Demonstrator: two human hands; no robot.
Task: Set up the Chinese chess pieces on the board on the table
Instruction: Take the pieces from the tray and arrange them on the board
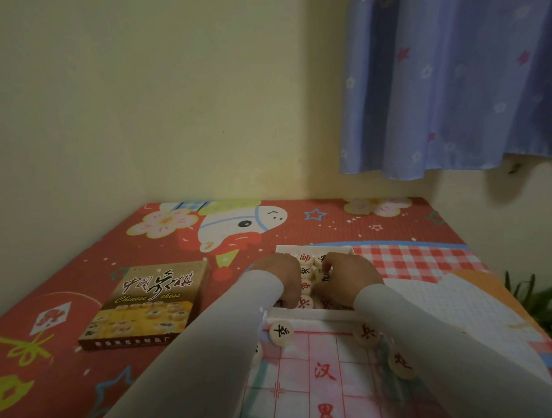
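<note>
Can't really see what either hand is gripping: the left hand (280,277) and right hand (348,277) cover most of the white tray (315,247), fingertips buried among the pieces. The board (325,385) runs off the bottom edge, sleeves hiding its sides. Lid (145,306) small print is too blurry to read.

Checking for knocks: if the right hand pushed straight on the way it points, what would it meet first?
Probably the chess pieces packed in the white tray, which the right hand is already over; depth is unclear. Beyond them stands the tray's far wall.
</note>
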